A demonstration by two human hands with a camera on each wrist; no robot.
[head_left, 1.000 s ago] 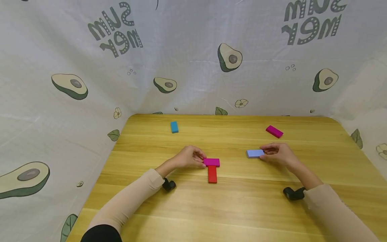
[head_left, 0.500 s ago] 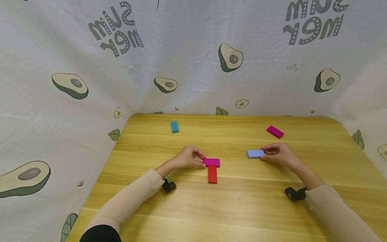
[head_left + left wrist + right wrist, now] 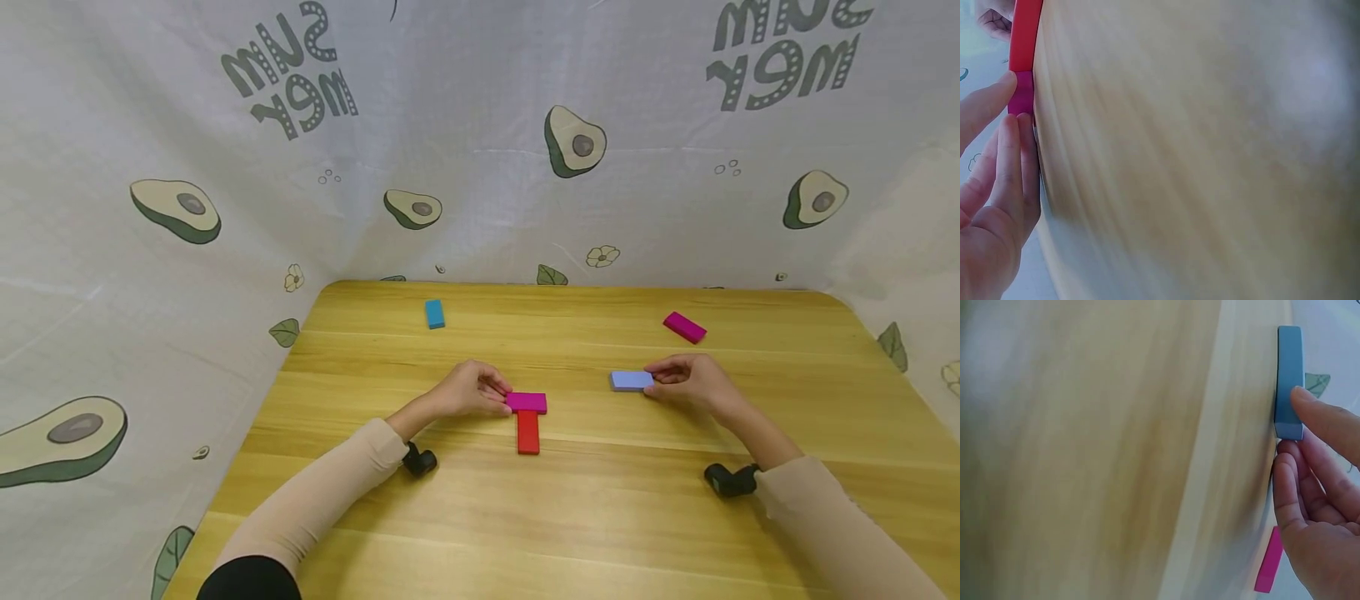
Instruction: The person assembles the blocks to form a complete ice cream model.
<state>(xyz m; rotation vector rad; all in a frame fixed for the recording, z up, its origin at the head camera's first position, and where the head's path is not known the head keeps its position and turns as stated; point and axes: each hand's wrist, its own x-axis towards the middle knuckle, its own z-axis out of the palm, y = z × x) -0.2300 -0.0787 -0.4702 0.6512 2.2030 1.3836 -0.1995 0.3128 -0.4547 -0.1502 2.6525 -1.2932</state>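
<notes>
My left hand pinches the left end of a magenta block between thumb and fingers. This block lies crosswise at the far end of a red block, the two forming a T on the table. To the right, my right hand holds a periwinkle-blue block by its right end, its long side running left to right. The right wrist view shows the thumb on that block's face and fingertips at its lower end. A gap of bare table separates the periwinkle block from the magenta one.
A blue block lies near the back edge at left, and a second magenta block lies angled at back right, beyond the right hand. A white curtain with avocado prints hangs behind the wooden table.
The right hand and its periwinkle block have shifted very slightly left in the last half second. The left hand, magenta block and red block keep their arrangement.
</notes>
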